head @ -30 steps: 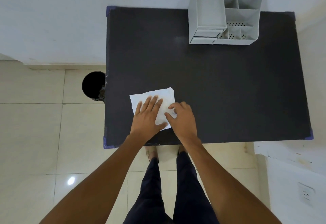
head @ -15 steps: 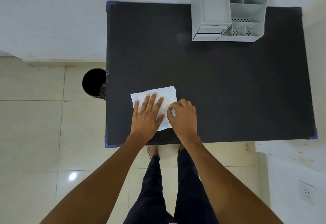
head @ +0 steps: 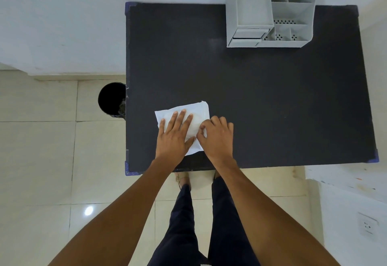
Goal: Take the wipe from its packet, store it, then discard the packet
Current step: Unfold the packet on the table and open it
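A: The white wipe [head: 194, 117] lies flat near the front left corner of the black bench [head: 272, 102]. The left hand [head: 174, 138] rests palm down on it, fingers [head: 181, 117] spread and straight. The right hand [head: 217, 138] sits at the wipe's right edge, fingers curled with the tips pressed together on that edge; whether they pinch the sheet or only press it cannot be told.

B: Edges and open room?

A: The wipe's near corner lies close to the bench's front edge. To the right of the hands and behind them the bench top is bare as far as the grey organizer [head: 270, 14] at the far edge, well apart from the wipe. A black bin [head: 112, 98] stands on the floor, touching or just beside the bench's left edge.

B: Hidden or unclear?

A: The hands cover much of the wipe's lower half. The organizer's top is cut off by the frame. The bin's inside is too dark to read.
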